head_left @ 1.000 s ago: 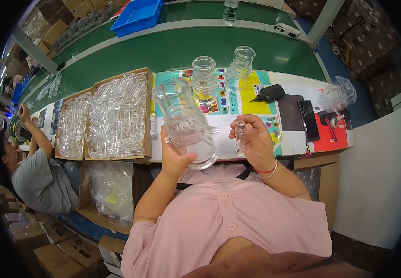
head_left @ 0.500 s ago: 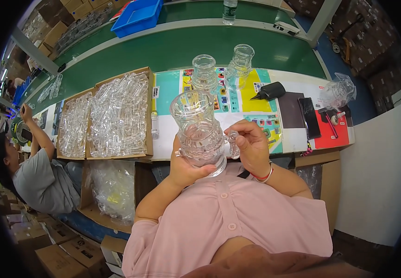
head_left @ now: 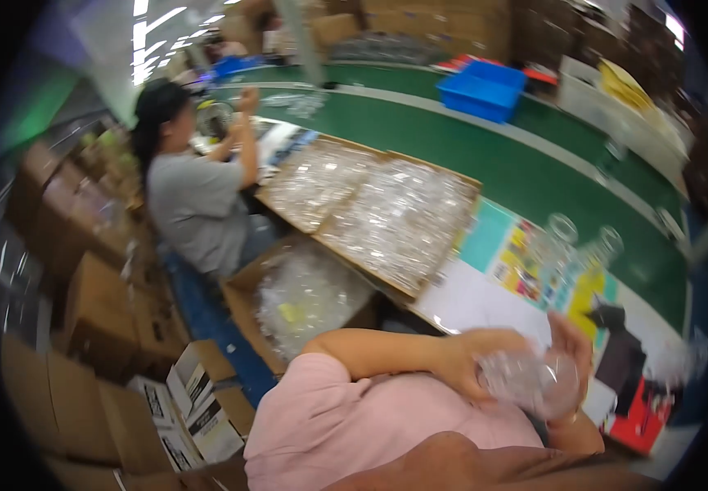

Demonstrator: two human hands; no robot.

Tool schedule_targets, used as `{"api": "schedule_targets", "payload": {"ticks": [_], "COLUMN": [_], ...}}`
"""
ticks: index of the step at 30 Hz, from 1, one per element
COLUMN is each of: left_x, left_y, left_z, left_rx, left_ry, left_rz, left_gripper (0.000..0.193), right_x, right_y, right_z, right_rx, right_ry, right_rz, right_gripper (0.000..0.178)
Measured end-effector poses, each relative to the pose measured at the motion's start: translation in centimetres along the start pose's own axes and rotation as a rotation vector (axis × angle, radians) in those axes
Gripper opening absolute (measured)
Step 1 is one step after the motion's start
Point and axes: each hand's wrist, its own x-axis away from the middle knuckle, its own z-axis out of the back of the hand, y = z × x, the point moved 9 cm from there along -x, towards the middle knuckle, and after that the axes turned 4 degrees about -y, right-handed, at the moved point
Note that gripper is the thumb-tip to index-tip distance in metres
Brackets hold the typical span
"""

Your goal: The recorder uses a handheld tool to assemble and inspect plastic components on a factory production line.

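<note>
By the near edge of the tabletop [head_left: 480,301], toward its right end, I am holding a clear vessel [head_left: 525,383] up between both hands. Its long axis is running roughly crosswise, left to right. My left hand [head_left: 464,360] is gripping its left end, fingers closing around the side. My right hand [head_left: 576,348] is lying nearer the other, rounded end, its fingers pointing toward the far edge; blur is keeping me from telling whether they are gripping anything. Toward the far edge, two clear glass pieces [head_left: 561,229] are standing, well apart from my hands.
</note>
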Motion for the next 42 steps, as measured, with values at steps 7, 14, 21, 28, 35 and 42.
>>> {"api": "schedule_targets", "payload": {"ticks": [7,14,21,28,35,42], "left_x": [-1.0,1.2,7.3,12.7,17.5,18.8], "left_y": [6.7,1.0,-1.4,-2.8,-3.9,-2.1], "left_z": [-0.8,1.7,5.6,9.6,10.5,13.7], "left_rx": [-0.158,0.031,-0.445,0.098,0.691,0.594], "left_ry": [-0.009,0.162,0.455,0.869,1.085,1.211], "left_rz": [-0.245,0.181,0.224,0.286,0.268,0.194], "left_gripper": [0.071,0.080,0.086,0.090,0.080,0.072], "right_x": [2.7,-2.4,-4.6,-1.4,-4.8,-8.7], "right_y": [1.0,3.4,4.1,15.3,18.3,21.0], "right_z": [-2.4,-2.0,-5.6,-8.0,-8.3,-9.7], "right_rx": [-0.242,-0.208,0.709,-0.356,0.087,0.846], "right_ry": [-0.512,-0.117,-0.120,-0.385,-0.576,-0.531], "right_rz": [0.159,-0.101,0.248,-0.456,-0.545,-0.236], "right_gripper": [0.059,0.053,0.074,0.075,0.036,0.027]}}
